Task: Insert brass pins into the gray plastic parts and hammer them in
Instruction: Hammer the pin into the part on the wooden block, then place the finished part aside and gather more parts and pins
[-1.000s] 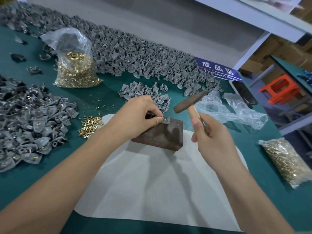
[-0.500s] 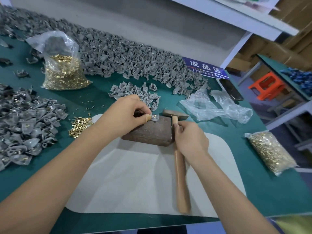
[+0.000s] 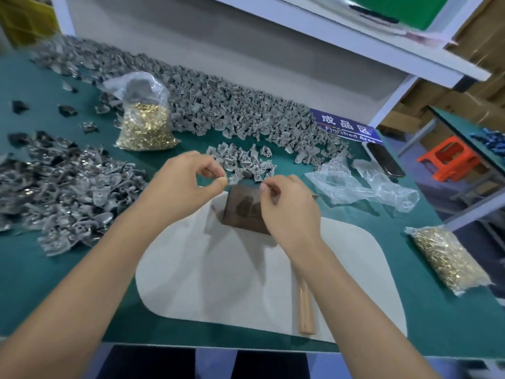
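The left hand (image 3: 188, 184) pinches a small gray part (image 3: 232, 179) just above the dark block's (image 3: 243, 209) far edge — the right hand (image 3: 289, 206) hovers over the block, fingers curled, its hold unclear. The hammer (image 3: 305, 307) lies near the block, on the white mat (image 3: 218, 283).

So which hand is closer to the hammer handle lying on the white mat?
Right. The right hand is raised just above the hammer handle; the left hand is further away, across the brown block.
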Demonstrator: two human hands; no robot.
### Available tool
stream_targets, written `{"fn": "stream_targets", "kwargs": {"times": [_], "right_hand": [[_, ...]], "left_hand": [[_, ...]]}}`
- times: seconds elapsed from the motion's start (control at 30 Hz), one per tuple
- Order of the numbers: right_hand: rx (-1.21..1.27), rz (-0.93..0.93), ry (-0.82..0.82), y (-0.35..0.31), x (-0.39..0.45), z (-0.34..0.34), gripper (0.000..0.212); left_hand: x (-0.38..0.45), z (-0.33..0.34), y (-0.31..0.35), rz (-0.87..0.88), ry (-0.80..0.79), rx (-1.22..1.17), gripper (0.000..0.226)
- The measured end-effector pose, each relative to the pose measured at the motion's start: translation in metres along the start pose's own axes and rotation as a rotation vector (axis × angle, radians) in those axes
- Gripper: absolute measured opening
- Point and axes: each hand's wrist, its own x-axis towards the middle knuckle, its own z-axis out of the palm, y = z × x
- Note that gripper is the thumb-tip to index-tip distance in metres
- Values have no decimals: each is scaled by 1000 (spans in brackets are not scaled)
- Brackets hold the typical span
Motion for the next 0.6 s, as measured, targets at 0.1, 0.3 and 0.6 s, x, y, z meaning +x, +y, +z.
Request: {"fn": "stream_targets", "kwargs": {"times": [0.1,0.3,0.6], "right_hand": [[38,-117,-105,-23,6,13,16],[78,-245,-314,-64,24,41,17],[2,-256,-335,-92,40,84,13]], "left_hand": [[-19,-37,-21,-98,100,99,6],[-51,-90,-56,-237,187,230,8],[-64,-90,-69,-344,179,367,11]]}}
